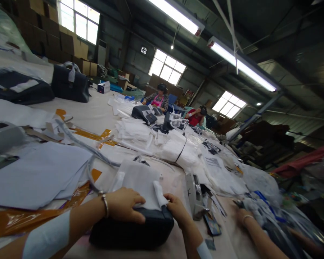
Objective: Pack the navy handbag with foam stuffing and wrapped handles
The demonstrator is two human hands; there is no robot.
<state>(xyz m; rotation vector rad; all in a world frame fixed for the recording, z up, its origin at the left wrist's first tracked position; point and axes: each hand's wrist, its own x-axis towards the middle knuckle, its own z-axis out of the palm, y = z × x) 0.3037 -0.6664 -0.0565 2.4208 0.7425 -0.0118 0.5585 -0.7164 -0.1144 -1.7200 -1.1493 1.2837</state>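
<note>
A dark handbag (135,230) lies on the table right in front of me, with a sheet of white tissue paper (143,180) standing up from its far side. My left hand (125,205) rests over the bag's upper edge and the paper, fingers stretched and thumb apart. At the bag's right end, my right hand (176,208) pinches the folded edge of the tissue paper near the bag's corner. Fingertips of this hand are partly hidden by the paper. A grey cord or strap (90,154) trails across the table behind my left wrist.
A grey tape dispenser (194,196) stands right of my right hand. White sheets (40,172) and orange tape lie left. Stacked white wrapping (178,147) is ahead; more dark bags (70,82) stand far left. A co-worker's hand (245,217) is at right; two people sit farther back.
</note>
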